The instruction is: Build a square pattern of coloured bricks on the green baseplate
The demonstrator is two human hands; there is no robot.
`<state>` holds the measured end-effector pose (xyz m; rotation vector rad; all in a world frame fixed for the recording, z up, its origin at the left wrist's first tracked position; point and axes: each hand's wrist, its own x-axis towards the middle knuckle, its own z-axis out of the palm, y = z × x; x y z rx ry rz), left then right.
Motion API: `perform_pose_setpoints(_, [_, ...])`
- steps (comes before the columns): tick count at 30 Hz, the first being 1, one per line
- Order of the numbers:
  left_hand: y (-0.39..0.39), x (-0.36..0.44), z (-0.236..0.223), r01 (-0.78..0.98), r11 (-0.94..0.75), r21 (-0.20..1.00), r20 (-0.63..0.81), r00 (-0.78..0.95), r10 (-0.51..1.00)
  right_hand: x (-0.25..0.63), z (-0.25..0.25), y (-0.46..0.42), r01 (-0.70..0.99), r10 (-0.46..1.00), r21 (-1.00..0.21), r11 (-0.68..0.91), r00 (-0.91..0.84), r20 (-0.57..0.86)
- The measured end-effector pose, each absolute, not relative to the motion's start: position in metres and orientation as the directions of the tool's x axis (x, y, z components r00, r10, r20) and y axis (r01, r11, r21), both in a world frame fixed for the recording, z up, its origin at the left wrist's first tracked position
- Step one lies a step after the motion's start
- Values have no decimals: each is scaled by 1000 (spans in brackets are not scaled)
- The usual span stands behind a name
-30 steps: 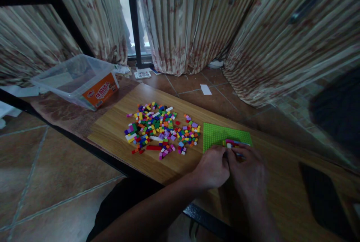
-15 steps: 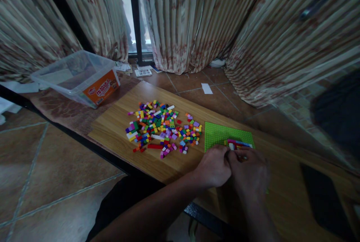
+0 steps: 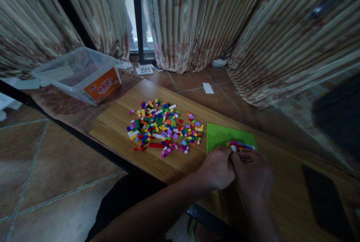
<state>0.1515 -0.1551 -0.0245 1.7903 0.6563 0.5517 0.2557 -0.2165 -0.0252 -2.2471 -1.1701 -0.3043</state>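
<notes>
A green studded baseplate (image 3: 222,136) lies on the wooden table (image 3: 118,129). A small row of coloured bricks (image 3: 239,146) is stuck on its near right part. My left hand (image 3: 217,168) and my right hand (image 3: 253,176) are pressed together over the plate's near edge, fingers curled in a pinch right at those bricks. What the fingertips hold is hidden. To the left of the plate spreads a loose pile of small coloured bricks (image 3: 163,127).
A clear plastic tub with an orange label (image 3: 81,75) stands at the table's far left on a brown cloth. Striped curtains hang behind. Papers lie on the tiled floor (image 3: 208,87). A dark flat object (image 3: 326,200) lies at the table's right.
The view has shifted slightly. Both hands stay together at the plate's near edge, with only small finger movement at the bricks.
</notes>
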Motion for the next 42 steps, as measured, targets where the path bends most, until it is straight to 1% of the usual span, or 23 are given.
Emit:
perform_pose_setpoints(4, [-155,151,-25,171,-248,954,40,745,666,253,-27,-217,793,653,-415,-447,606,454])
perform_pose_setpoints(12, [-154,152,-33,139,-254,957,63,756,652,252,-26,-218,731,623,-497,-468,671,401])
perform_pose_setpoints(15, [-154,152,-33,145,-265,953,64,760,647,252,-25,-220,733,635,-504,-458,666,391])
perform_pose_setpoints(20, [-155,152,-31,163,-263,951,44,770,636,257,-24,-221,721,660,-503,-476,671,337])
perform_pose_setpoints(22, [-155,152,-31,168,-272,947,45,772,634,261,-23,-223,704,662,-542,-458,678,321])
perform_pose_setpoints(25, [-156,152,-31,168,-293,941,55,780,624,269,-17,-227,627,639,-644,-437,721,268])
perform_pose_setpoints(26, [-156,152,-31,170,-300,939,57,781,622,272,-15,-228,606,623,-657,-447,738,257])
perform_pose_setpoints(27, [-157,152,-31,173,-306,936,59,781,622,275,-14,-230,600,608,-652,-464,751,258])
perform_pose_setpoints(29, [-158,152,-31,183,-319,930,59,782,621,278,-12,-231,632,611,-600,-490,740,281])
perform_pose_setpoints(31, [-159,152,-31,196,-339,920,60,784,618,280,-14,-231,684,650,-542,-489,700,297])
perform_pose_setpoints(34, [-161,152,-31,212,-377,902,72,786,614,279,-21,-228,718,681,-498,-486,668,300])
perform_pose_setpoints(37, [-163,152,-32,218,-401,890,86,783,616,276,-27,-225,702,667,-506,-501,686,291])
perform_pose_setpoints(42, [-164,152,-29,277,-413,868,47,781,622,276,-30,-222,630,629,-590,-506,737,247])
